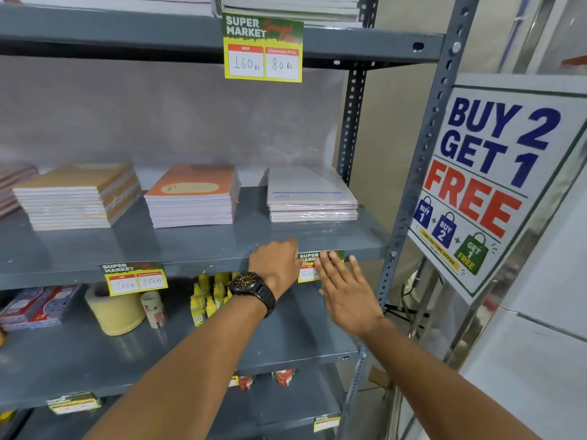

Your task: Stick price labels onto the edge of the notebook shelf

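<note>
A grey metal notebook shelf [197, 246] holds three stacks of notebooks. On its front edge at the right sits a green and yellow price label [308, 265], half covered by both hands. My left hand [275, 263], wearing a black watch, rests curled on the shelf edge at the label's left side. My right hand [344, 289] lies flat with fingers stretched, pressed over the label's right part. Another price label [135, 277] is stuck on the same edge further left. A third price label [263, 47] hangs from the shelf above.
Below are tape rolls [116, 308], yellow glue bottles [206, 296] and red packs [38, 306]. The slotted upright post [422, 173] stands right of the hands. A "Buy 2 Get 1 Free" sign [495, 182] leans beyond it. Lower shelf edges carry small labels [326, 422].
</note>
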Available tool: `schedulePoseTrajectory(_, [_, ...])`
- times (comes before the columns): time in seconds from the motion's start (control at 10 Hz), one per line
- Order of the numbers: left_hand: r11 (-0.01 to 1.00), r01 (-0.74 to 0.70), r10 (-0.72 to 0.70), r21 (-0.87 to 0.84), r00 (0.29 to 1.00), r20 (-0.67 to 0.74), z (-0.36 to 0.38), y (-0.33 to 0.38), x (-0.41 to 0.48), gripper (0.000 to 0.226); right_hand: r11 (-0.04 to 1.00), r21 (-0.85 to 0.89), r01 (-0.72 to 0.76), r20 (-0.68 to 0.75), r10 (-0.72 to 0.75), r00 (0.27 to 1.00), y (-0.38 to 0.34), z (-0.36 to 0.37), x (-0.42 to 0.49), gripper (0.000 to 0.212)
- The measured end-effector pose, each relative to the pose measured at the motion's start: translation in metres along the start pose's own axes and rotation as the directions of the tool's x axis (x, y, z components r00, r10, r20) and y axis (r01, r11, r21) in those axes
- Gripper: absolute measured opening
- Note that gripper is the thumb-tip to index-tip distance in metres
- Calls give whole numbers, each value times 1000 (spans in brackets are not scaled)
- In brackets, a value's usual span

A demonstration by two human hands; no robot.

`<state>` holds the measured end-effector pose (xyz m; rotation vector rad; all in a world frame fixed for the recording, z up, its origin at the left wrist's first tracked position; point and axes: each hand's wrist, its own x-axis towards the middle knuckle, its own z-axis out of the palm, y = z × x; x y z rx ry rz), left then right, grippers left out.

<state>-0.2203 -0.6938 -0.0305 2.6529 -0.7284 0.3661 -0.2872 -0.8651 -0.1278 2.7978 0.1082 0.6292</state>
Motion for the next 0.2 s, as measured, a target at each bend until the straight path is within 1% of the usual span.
schedulePoseTrajectory(0.1, [997, -71, 71, 17, 997, -8, -7, -5, -8, 14, 993, 118, -21, -53, 28, 998, -2, -21, -1, 59])
schedulePoseTrajectory(0.2, [972, -221, 221, 80, 975, 11, -13, -15, -17, 14, 956, 292, -24, -148, 70, 986, -2, -39, 6, 61])
